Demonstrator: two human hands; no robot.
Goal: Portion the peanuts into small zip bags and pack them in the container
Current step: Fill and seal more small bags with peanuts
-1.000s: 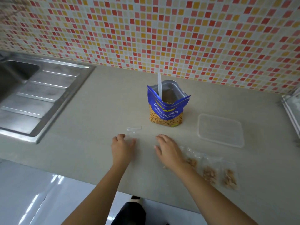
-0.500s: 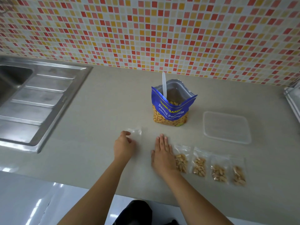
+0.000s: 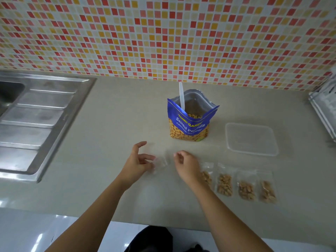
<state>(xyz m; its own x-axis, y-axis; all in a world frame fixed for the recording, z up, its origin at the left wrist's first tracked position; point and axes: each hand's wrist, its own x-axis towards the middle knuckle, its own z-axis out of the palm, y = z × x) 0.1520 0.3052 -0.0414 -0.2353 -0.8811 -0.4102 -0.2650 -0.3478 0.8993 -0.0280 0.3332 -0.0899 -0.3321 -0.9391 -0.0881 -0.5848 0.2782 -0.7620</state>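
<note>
A blue bag of salted peanuts (image 3: pixel 189 126) stands open at the middle of the counter with a white spoon (image 3: pixel 181 95) sticking out of it. An empty clear zip bag (image 3: pixel 161 163) hangs just above the counter between my hands. My left hand (image 3: pixel 137 163) pinches its left edge. My right hand (image 3: pixel 187 165) pinches its right edge. Several small zip bags filled with peanuts (image 3: pixel 225 184) lie in a row to the right of my right hand. A clear plastic container (image 3: pixel 251 139) sits at the right, lid on, beyond the row.
A steel sink with a ribbed drainboard (image 3: pixel 36 120) takes up the left. A metal rack (image 3: pixel 325 110) sits at the right edge. A tiled wall closes the back. The counter's front edge runs just below my forearms.
My right hand has lifted off the counter and moved left to the empty bag. My left hand has raised the bag off the counter. The view has shifted a little.
</note>
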